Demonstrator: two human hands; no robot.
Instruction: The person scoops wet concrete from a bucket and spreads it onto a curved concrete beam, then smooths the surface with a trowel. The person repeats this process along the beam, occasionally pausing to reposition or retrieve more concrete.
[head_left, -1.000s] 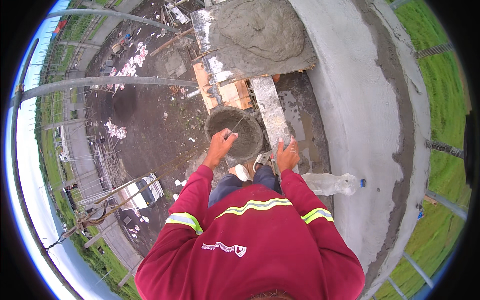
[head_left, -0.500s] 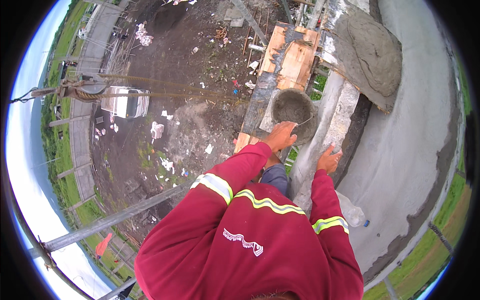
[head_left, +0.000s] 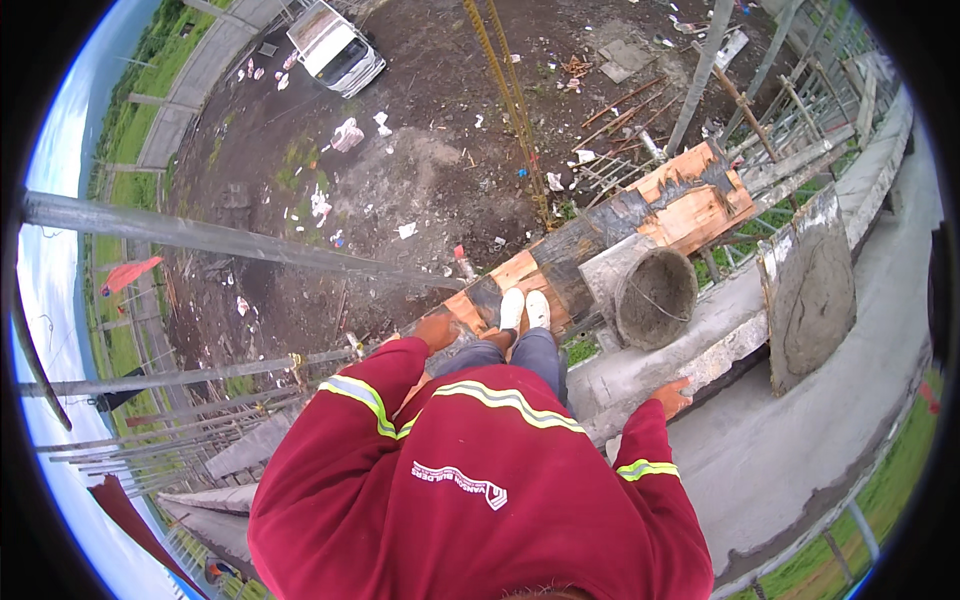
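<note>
My left hand (head_left: 437,332) hangs beside my legs over the wooden plank walkway (head_left: 600,232), apart from the bucket; its fingers look loose and hold nothing. Against the concrete ledge (head_left: 735,342) is my right hand (head_left: 673,397), fingers partly stretched and nothing in them. A round bucket (head_left: 652,335), its inside coated with grey mortar and a thin wire handle across it, stands ahead between the planks and the ledge. Beyond my right hand lies a board (head_left: 815,290) spread with wet mortar. My white shoes (head_left: 524,308) are on the planks.
Scaffold pipes (head_left: 250,250) cross at left. Yellowish ropes (head_left: 505,100) hang down ahead. Far below, a white truck (head_left: 335,50) is parked on dark ground with scattered litter. A grey concrete slab (head_left: 720,470) with a raised rim lies to the right.
My left hand has let go of the bucket rim and drawn back to the left. My right hand stays by the ledge. The view has turned, and the bucket now appears farther right.
</note>
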